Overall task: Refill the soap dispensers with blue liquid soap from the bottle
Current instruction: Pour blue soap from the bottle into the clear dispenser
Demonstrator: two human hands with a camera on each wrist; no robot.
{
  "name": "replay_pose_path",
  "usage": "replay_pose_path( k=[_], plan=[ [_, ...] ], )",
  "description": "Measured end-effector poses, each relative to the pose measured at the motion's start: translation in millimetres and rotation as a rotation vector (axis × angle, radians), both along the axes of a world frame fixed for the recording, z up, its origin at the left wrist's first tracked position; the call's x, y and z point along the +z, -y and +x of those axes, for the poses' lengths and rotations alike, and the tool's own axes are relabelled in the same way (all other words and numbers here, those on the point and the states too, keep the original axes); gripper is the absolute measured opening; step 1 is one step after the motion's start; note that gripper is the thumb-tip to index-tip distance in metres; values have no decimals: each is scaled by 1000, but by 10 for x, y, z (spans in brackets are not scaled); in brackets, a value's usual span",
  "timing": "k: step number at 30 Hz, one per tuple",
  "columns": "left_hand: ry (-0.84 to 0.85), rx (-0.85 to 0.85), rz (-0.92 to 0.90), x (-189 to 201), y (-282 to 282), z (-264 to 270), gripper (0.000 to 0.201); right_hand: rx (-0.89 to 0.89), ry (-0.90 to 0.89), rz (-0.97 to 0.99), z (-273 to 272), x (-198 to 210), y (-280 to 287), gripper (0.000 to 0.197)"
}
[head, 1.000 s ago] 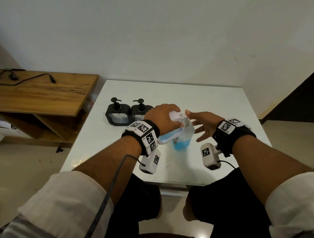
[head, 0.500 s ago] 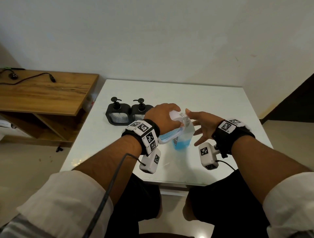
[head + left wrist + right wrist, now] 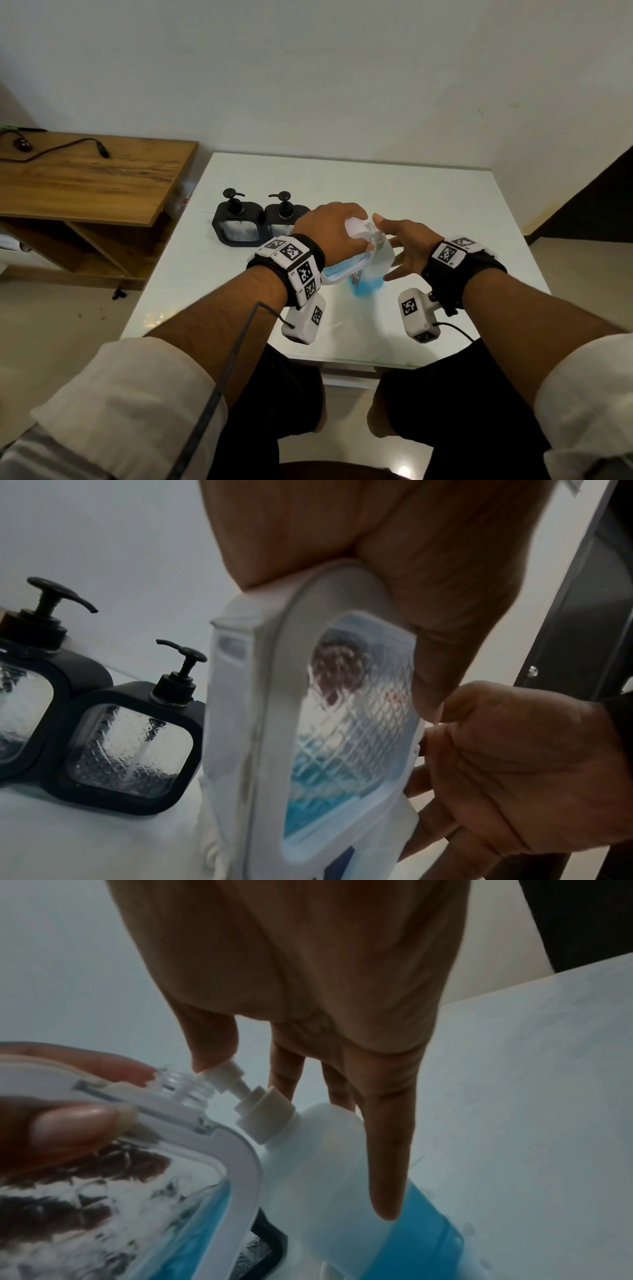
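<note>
1. On the far left, a wooden side shelf (image 3: 89, 178) carries a black cable (image 3: 65, 148).
2. Two black-framed pump dispensers with ribbed clear windows (image 3: 261, 219) stand side by side on the white table (image 3: 445, 212).
3. The left hand (image 3: 329, 226) curls around a tilted white-framed dispenser with a ribbed clear window (image 3: 346, 737), partly filled with blue liquid, its threaded neck open.
4. Just right, touching it, a translucent pump bottle of blue soap (image 3: 359, 1191) stands near the table's middle.
5. The right hand (image 3: 407, 246) is spread open, its thumb on the pump head.
</note>
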State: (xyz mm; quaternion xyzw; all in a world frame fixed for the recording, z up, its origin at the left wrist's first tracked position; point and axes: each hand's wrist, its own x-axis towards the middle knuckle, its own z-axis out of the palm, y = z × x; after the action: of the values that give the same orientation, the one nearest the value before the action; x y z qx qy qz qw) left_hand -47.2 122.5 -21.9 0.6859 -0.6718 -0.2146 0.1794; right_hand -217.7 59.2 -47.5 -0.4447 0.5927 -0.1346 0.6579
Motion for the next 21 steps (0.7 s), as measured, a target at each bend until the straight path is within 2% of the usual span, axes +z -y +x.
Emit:
replay_pose_path(
  k=[4, 12, 21],
  plan=[
    [3, -4, 6, -12, 0, 10, 41, 88, 7, 20, -62, 16, -18, 62],
    [5, 3, 7, 4, 4, 16, 41, 20, -66, -48, 51, 16, 65, 50],
    [1, -3, 16, 4, 36, 47, 42, 137, -39, 45, -112, 76, 127, 43]
  ],
)
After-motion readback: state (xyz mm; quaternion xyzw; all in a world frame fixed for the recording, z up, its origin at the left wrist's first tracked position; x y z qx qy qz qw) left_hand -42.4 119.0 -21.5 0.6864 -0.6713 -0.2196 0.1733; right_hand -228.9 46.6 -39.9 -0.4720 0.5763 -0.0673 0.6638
